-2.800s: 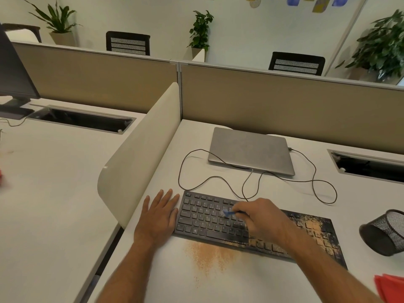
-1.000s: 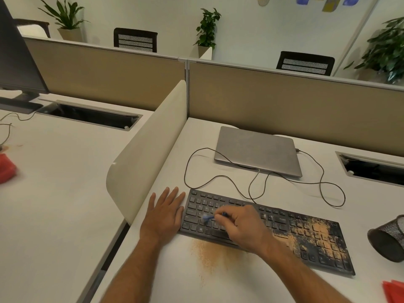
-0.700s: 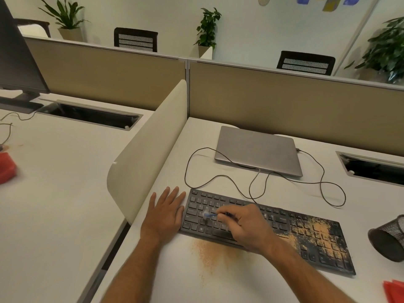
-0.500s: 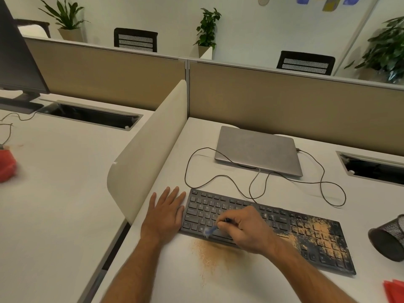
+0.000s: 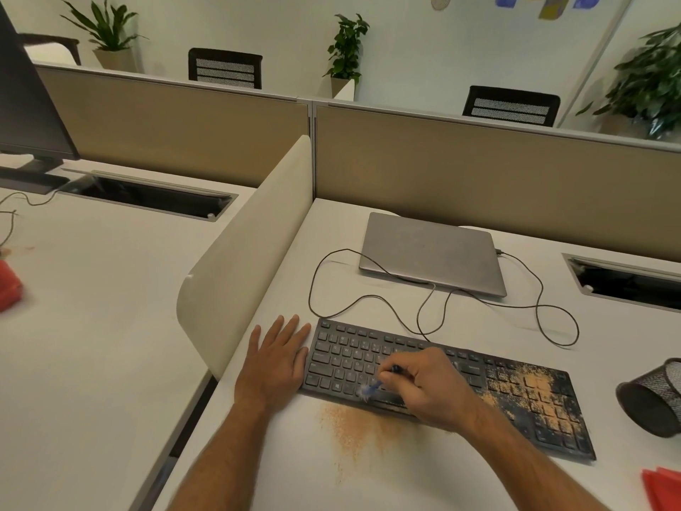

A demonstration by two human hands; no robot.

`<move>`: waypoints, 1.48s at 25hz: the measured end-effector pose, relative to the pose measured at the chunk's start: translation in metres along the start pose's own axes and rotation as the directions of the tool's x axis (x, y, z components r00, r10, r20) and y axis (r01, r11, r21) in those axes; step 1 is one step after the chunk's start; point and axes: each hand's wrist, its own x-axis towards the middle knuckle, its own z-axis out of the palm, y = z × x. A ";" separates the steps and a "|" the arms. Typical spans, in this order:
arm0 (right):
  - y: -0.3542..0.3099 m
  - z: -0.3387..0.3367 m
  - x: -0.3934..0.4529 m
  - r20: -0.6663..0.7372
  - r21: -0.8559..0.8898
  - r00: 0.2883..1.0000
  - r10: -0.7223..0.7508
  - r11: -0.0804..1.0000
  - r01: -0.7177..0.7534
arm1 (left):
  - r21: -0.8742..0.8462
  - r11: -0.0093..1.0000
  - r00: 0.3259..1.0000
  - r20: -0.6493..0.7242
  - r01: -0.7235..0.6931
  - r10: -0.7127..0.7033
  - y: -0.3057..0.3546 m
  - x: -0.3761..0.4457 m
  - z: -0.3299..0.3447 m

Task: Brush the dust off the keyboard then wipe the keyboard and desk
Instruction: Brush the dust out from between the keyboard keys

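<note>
A black keyboard (image 5: 368, 354) lies across the white desk (image 5: 423, 481), its right end covered in tan dust (image 5: 534, 385). More tan dust (image 5: 353, 429) is piled on the desk just in front of the keyboard's left half. My right hand (image 5: 427, 389) grips a small blue brush (image 5: 372, 387), its bristles down on the lower key rows. My left hand (image 5: 276, 359) rests flat on the desk, fingers straight, against the keyboard's left edge.
A shut grey laptop (image 5: 431, 252) sits behind the keyboard with a looping black cable (image 5: 545, 315). A black mesh cup (image 5: 656, 400) lies on its side at right; a red cloth (image 5: 663, 488) is at the bottom right corner. A cream divider (image 5: 239, 271) stands left.
My right hand has swept the brush from the middle key rows down toward the keyboard's front edge. The left hand has stayed put.
</note>
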 end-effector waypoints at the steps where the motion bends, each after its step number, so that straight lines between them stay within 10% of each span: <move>1: 0.001 -0.001 -0.001 -0.032 0.025 0.999 0.009 1.000 -0.009 | -0.004 1.000 1.000 -0.001 0.000 0.000 0.000 0.000 0.000; 20: 0.021 -0.066 -0.046 0.062 -0.478 0.944 0.324 0.840 -0.257 | 0.020 1.000 1.000 0.003 -0.003 0.003 0.000 0.000 0.001; 25: 0.009 -0.053 -0.037 0.001 -0.200 0.989 0.150 0.969 -0.146 | 0.019 1.000 1.000 0.007 -0.002 0.002 0.000 0.000 0.001; 37: 0.027 -0.046 -0.043 -0.006 -0.223 0.993 0.121 0.968 -0.119 | 0.005 1.000 1.000 0.006 0.001 -0.001 0.000 0.000 0.000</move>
